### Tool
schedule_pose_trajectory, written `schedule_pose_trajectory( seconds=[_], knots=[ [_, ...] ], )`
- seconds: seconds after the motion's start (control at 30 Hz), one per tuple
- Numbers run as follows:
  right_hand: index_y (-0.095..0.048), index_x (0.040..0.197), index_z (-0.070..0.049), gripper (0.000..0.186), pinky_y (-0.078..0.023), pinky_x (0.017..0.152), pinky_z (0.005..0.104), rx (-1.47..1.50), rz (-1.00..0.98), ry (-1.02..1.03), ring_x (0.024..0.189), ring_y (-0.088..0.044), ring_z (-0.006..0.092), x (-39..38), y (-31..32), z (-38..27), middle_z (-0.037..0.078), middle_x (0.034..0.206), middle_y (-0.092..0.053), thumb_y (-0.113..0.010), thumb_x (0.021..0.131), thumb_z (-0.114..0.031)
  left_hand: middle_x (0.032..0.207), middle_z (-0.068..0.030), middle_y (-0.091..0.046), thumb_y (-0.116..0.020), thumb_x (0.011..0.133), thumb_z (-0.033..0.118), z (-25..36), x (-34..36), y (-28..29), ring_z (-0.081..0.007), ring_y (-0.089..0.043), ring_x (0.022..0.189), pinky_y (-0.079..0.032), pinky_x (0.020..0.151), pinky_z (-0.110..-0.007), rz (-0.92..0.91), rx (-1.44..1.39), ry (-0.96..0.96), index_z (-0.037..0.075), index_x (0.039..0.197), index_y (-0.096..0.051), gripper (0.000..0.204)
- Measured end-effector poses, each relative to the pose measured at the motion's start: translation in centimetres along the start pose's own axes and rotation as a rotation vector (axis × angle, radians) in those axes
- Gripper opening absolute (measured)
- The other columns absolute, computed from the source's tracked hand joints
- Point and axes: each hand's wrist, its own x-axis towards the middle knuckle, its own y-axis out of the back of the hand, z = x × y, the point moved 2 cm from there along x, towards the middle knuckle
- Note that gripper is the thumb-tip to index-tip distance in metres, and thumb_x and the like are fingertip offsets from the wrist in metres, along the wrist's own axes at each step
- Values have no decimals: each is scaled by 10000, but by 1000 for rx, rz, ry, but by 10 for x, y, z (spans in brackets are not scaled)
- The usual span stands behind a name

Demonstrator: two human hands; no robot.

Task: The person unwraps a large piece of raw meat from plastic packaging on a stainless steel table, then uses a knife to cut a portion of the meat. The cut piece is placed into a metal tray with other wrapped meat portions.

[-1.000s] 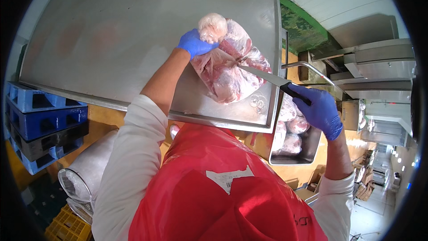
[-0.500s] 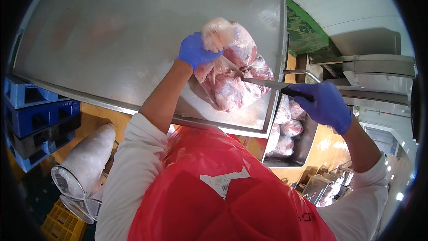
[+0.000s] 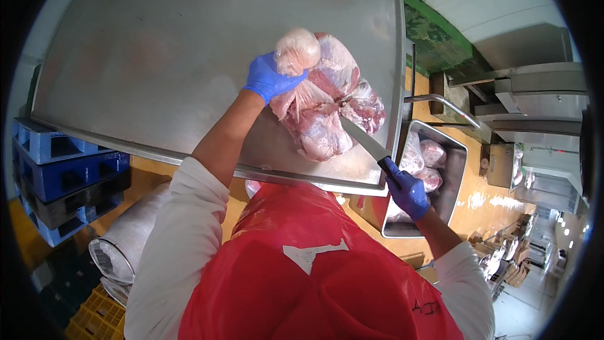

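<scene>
The metal tabletop (image 3: 157, 75) carries the meat (image 3: 324, 133) toward its near right corner. The left hand (image 3: 267, 80) has its fingers clamped on the meat beside a pale knob (image 3: 297, 49). The right hand (image 3: 409, 194), fingers wrapped round the knife (image 3: 367, 141), has swung in beside that corner; the blade slants more steeply, suggesting a changed cutting angle.

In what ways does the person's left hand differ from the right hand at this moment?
The left hand grips the meat near its pale, rounded end, while the right hand holds the knife by its dark handle. The left hand is over the metal table; the right hand is mostly past its near right corner. Both hands are gloved in blue.
</scene>
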Motion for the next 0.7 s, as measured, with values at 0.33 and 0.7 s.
schedule_pose_trajectory(
  seconds=[0.33, 0.7],
  knots=[
    [-556, 1422, -226, 588, -523, 578, 435, 193, 313, -59, 654, -661, 359, -24, -93, 4, 174, 761, -646, -730, 869, -122, 1114, -204, -712, -720, 742, 623, 13, -21, 10, -366, -672, 1072, -541, 946, -412, -22, 28, 43, 86, 1158, -704, 680],
    [-644, 1334, -254, 437, -491, 553, 402, -208, 168, 46, 590, -631, 298, -41, 97, -99, 129, 667, -622, -686, 899, -251, 1157, -224, -692, -659, 780, 634, 0, -50, 0, -374, -659, 1103, -529, 961, -426, 63, 29, 115, 77, 1176, -694, 683]
  ],
)
